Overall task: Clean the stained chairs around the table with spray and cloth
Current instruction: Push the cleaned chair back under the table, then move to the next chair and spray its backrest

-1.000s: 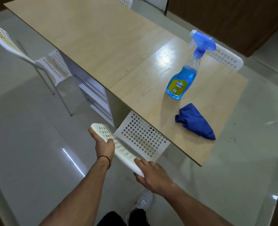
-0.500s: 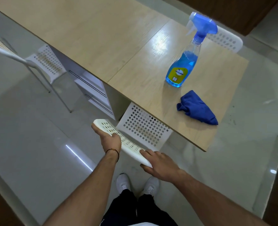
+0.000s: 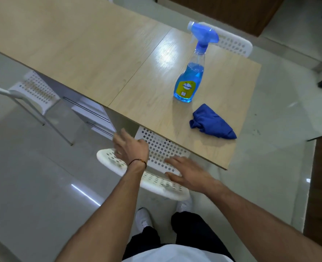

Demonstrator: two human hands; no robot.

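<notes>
Where a second chair [image 3: 35, 89] stands off to the left, open floor [image 3: 33, 186] lies beside us, and our left hand [image 3: 131, 148] spreads loose fingers over the white perforated chair [image 3: 156, 183], its seat tucked under the table [image 3: 99, 53] edge. Our right hand [image 3: 190, 174] lies straight-fingered at its backrest, contact blurred; spray bottle [image 3: 189, 80] and blue cloth [image 3: 213, 123] sit near the table's right corner.

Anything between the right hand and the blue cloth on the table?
Nothing visible. Only tabletop lies between the right hand and the blue cloth; the spray bottle stands beyond the cloth, off that line.
</notes>
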